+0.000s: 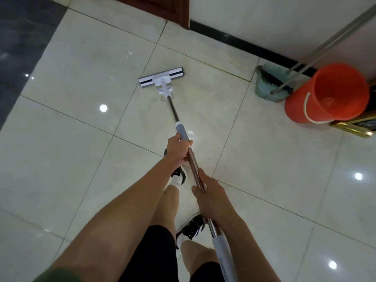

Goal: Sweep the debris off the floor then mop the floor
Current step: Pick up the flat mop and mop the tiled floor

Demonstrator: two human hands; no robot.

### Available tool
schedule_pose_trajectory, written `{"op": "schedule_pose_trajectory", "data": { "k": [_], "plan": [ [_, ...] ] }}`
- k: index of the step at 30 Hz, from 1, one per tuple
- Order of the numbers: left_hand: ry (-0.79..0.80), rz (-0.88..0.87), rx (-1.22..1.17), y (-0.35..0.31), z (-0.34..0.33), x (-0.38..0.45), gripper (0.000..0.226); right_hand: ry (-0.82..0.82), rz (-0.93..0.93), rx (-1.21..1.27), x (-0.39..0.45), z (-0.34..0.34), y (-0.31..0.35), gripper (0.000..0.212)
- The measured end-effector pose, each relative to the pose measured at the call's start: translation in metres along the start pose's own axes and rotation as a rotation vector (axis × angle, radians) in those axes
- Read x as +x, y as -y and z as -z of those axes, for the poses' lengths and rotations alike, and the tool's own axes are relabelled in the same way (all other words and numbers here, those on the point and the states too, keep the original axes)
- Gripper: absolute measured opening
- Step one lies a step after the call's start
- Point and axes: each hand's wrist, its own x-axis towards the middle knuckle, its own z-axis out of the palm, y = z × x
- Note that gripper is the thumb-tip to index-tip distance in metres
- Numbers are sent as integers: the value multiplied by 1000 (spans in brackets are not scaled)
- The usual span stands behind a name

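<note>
The mop (161, 78) is gripped by the left hand (179, 148) and right hand (209, 195), head flat on the floor (81, 139) ahead, and the orange bucket (327, 94) could be clipped by a wide stroke.

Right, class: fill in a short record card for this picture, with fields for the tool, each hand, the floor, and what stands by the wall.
tool: flat mop, head flat on the floor, handle slanting back to the person
left hand: grips the handle at the grey sleeve, further down
right hand: grips the metal shaft, nearer the body
floor: pale glossy tiles
by the wall: orange bucket; green dustpan and broom beside it
stage: mopping
</note>
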Motion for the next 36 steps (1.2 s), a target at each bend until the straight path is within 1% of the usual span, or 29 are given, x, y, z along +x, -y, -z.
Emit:
{"op": "schedule_pose_trajectory", "data": {
  "k": [7, 12, 15, 17, 21, 25, 27, 29, 31, 36],
  "plan": [
    [-9, -7, 56, -129, 26, 100, 48, -9, 21, 17, 110, 39, 111, 56],
    [-26, -31, 64, -222, 42, 176, 31, -39, 36, -63, 198, 73, 195, 61],
    [-51, -51, 63, -266, 48, 205, 26, -46, 36, -80, 232, 88, 235, 61],
    [-46, -47, 69, -279, 48, 214, 27, -46, 24, -88, 240, 95, 246, 60],
    [-10, -8, 52, -273, 36, 208, 32, -77, -9, -162, 227, 99, 239, 55],
    [-9, 10, -3, -258, 23, 191, 37, -75, -26, -161, 210, 102, 220, 56],
    [1, 20, 4, -250, 13, 180, 34, -78, -18, -161, 196, 106, 206, 55],
    [7, 27, 22, -235, -3, 166, 30, -93, -4, -183, 179, 112, 183, 54],
    [14, 36, 35, -214, -26, 150, 31, -106, -9, -198, 159, 119, 154, 55],
    [46, 30, 68, -150, -103, 95, 29, -130, -33, -206, 105, 148, 60, 56]
  ]
}}
